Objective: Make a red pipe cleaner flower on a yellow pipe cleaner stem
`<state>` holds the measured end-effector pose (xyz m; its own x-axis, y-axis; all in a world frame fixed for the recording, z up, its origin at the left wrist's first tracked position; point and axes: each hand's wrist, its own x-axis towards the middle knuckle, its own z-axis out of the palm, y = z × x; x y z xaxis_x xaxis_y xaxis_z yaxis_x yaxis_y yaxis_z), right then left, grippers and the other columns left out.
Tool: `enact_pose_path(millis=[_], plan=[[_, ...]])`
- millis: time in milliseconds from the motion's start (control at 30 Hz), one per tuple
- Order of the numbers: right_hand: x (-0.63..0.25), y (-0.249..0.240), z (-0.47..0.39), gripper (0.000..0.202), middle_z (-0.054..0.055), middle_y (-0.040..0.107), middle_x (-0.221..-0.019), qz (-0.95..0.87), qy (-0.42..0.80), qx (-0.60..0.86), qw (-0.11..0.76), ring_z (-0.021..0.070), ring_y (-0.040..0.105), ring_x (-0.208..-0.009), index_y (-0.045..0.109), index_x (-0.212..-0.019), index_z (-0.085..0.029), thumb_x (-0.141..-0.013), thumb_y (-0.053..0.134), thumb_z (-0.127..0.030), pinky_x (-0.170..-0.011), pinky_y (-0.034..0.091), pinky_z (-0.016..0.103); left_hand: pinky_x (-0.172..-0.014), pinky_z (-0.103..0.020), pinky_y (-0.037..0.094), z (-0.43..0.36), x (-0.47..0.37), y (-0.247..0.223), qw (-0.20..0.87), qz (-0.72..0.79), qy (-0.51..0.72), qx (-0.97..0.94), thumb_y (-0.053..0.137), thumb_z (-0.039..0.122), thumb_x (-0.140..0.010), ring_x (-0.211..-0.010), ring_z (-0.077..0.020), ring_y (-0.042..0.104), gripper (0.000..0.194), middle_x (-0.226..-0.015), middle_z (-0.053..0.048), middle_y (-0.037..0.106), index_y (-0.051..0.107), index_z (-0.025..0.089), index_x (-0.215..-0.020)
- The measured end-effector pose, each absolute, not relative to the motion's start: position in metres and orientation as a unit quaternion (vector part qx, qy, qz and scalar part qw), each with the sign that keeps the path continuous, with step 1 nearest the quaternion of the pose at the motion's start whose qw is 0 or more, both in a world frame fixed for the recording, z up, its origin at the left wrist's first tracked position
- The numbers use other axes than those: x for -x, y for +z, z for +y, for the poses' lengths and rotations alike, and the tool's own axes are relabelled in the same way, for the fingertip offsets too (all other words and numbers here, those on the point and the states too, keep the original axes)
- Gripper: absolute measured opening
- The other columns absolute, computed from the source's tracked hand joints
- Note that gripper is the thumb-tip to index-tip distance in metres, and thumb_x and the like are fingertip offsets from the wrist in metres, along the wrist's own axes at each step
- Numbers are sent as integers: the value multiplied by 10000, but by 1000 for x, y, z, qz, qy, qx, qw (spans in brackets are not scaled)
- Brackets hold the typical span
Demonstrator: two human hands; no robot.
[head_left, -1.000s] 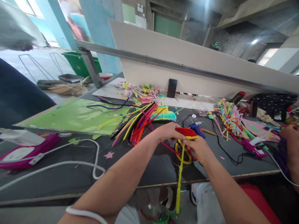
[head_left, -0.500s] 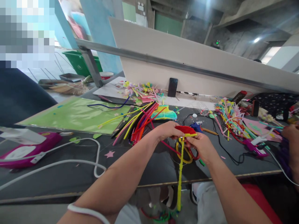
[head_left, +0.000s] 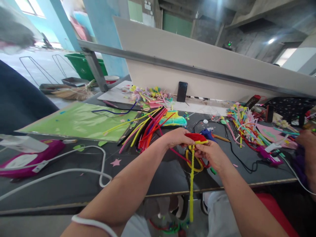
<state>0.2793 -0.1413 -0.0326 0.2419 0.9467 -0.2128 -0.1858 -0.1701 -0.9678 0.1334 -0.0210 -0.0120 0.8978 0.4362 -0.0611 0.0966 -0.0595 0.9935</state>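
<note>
Both hands meet over the front part of the table at a small red fuzzy piece (head_left: 194,136) edged with yellow pipe cleaner. My left hand (head_left: 179,137) pinches its left end, fingers closed. On the other side my right hand (head_left: 211,151) grips the yellow edge, thumb and fingers pressed together. From between them a long yellow pipe cleaner (head_left: 192,184) hangs down past the table edge. Behind the fingers lie a yellow-brown loop (head_left: 197,168) and a blue glue gun (head_left: 207,134), partly covered by the hands.
Left of my hands lie a bundle of coloured pipe cleaners (head_left: 153,131) and a green sheet (head_left: 81,121). A phone (head_left: 182,92) leans on the back board. Magenta power strips (head_left: 32,161) with white cables sit at the left and right. A person's hand (head_left: 307,144) shows at the far right.
The hanging yellow pipe cleaner has swung slightly to the right at its lower end. Both hands keep almost the same place and grip.
</note>
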Motion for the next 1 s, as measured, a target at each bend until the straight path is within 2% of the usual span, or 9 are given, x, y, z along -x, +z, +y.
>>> enact_pose_path(millis=[100,233,333,433,500,733,1000], plan=[[-276,-29,-143,343,23,695,-725,-334,529,582,519,98,595,-530,710,-863,-168,-561,821,-287,-559,523,238,-446,-218,279,-20,-135,-17,653,190,128,-722,681,263,-644,-435,-70,397,170,-458,39,473,580,126,-639],[-274,-31,-143,398,13,695,-737,-338,510,589,528,114,609,-577,703,-937,-195,-563,815,-268,-540,512,220,-452,-213,299,-21,-137,-20,663,184,123,-715,715,326,-643,-452,-72,420,245,-493,32,496,608,113,-699],[-277,-34,-142,344,13,684,-687,-335,508,580,541,112,600,-549,706,-894,-176,-577,805,-267,-508,490,207,-478,-211,347,-17,-135,-19,691,181,114,-690,728,453,-638,-475,-72,458,384,-567,18,543,613,110,-765],[-284,-34,-142,304,25,688,-684,-321,497,579,561,116,602,-544,710,-847,-160,-576,803,-265,-502,483,211,-522,-234,412,-9,-129,-16,713,214,129,-655,629,616,-678,-511,-91,521,515,-690,-20,619,609,131,-848],[-289,-32,-142,280,29,686,-668,-316,486,579,573,115,594,-531,711,-810,-151,-572,802,-265,-503,481,216,-532,-246,429,-4,-125,-15,713,227,126,-652,589,655,-687,-532,-108,549,544,-720,-40,643,614,135,-844],[-298,-29,-144,262,-3,666,-652,-320,466,578,589,85,551,-497,706,-794,-163,-569,799,-257,-494,459,206,-556,-225,429,-2,-123,-14,679,220,94,-694,721,511,-628,-540,-92,543,432,-626,-19,619,662,108,-772],[-298,-33,-145,294,6,679,-685,-341,471,573,577,92,563,-533,713,-847,-163,-583,788,-269,-507,451,207,-551,-221,437,-4,-129,-20,713,221,126,-654,748,443,-616,-544,-84,556,373,-683,-33,646,635,107,-734]])
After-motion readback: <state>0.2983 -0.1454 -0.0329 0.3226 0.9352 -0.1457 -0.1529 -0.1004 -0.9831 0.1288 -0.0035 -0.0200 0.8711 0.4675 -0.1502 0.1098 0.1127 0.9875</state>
